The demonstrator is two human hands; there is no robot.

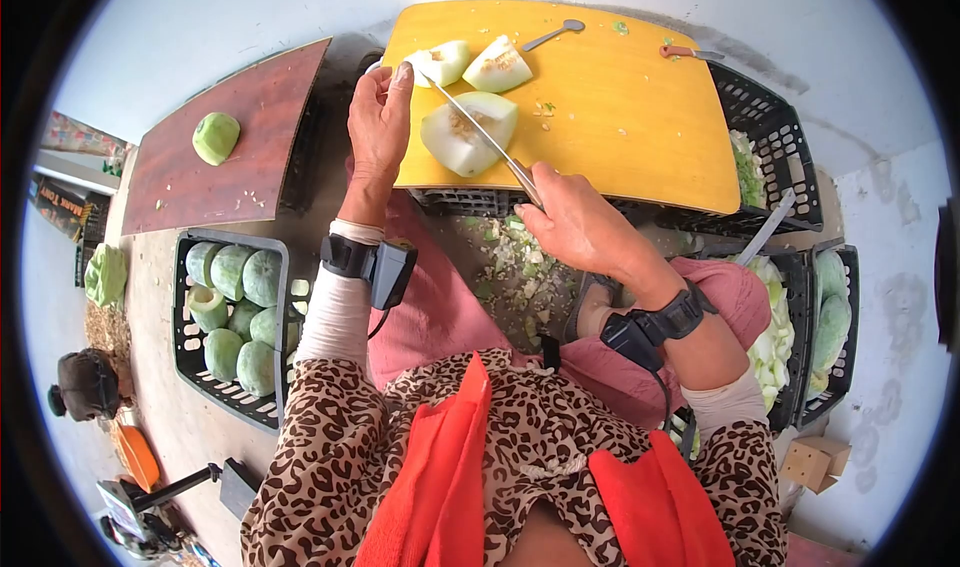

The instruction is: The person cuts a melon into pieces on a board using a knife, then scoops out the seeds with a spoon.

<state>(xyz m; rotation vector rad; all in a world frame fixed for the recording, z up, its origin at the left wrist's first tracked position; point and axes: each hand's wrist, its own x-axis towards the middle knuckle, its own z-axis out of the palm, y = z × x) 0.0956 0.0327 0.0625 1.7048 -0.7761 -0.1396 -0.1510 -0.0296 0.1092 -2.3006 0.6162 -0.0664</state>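
My right hand is closed round the handle of a long knife, whose blade slants up and left over a large piece of winter melon with white flesh and a seedy middle. My left hand is raised at the board's left edge, thumb up and fingers loosely bent, close to the blade's tip; nothing shows in it. Just beyond lie two smaller melon pieces, one by my left fingers and a seedy wedge to its right. All rest on a yellow board.
A spoon and an orange-handled knife lie on the board's far side. A peeled melon sits on a brown board. Left, a black crate holds several green melons. Crates of cut strips stand right, with scraps on the floor.
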